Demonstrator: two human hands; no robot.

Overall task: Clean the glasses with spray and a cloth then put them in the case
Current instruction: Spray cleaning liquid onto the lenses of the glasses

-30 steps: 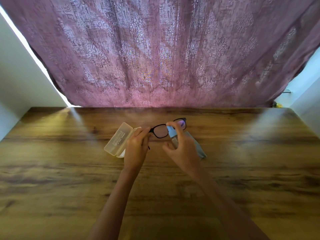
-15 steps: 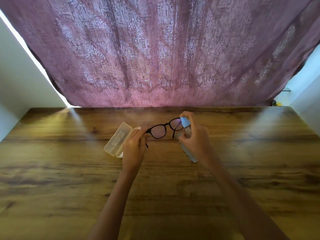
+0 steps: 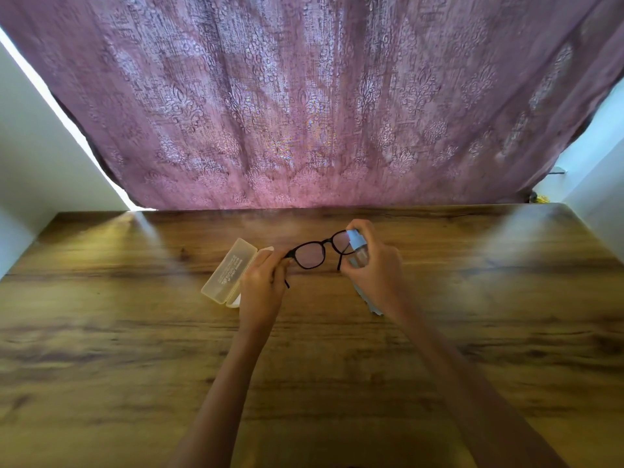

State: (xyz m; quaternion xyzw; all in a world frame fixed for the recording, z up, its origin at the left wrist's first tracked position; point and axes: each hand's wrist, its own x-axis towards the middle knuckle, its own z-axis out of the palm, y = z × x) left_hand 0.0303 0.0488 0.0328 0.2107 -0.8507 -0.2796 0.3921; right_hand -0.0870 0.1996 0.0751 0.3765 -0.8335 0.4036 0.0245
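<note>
Compared with a second back, the small clear spray bottle with the pale blue cap (image 3: 356, 244) has been carried away from the middle of the frame and over to the lens on the right of the view. Over the last half second hardly anything has been shifted.

Nearest the camera, the brown wood-grain table (image 3: 135, 332) is crossed by two bare forearms. Further up, a corner of pale grey-blue cloth (image 3: 373, 307) can be seen peeking out from under the right wrist, flat on the wood.

The black-rimmed glasses (image 3: 312, 255) are held up off the table, a bit tilted. They're pinched at the left end by the curled fingers of the left hand (image 3: 261, 282), with a temple arm poking out below. The right hand (image 3: 374, 268) is wrapped round the bottle, one finger laid on top of the cap and the nozzle just beside the lens.

Just left of the left hand, a translucent yellowish plastic case (image 3: 229, 270) is parked on the table. It looks to be lying open, though it's partly hidden. A mauve patterned curtain (image 3: 320, 113) is hung across the back.

So the spraying step looks to be in hand. Whether mist is actually being let out can't be told. Next the bottle would need to be put down and the cloth fished out from under the wrist. The lenses should then get wiped while the frame is kept held by its edge, so no fresh prints get added.
</note>
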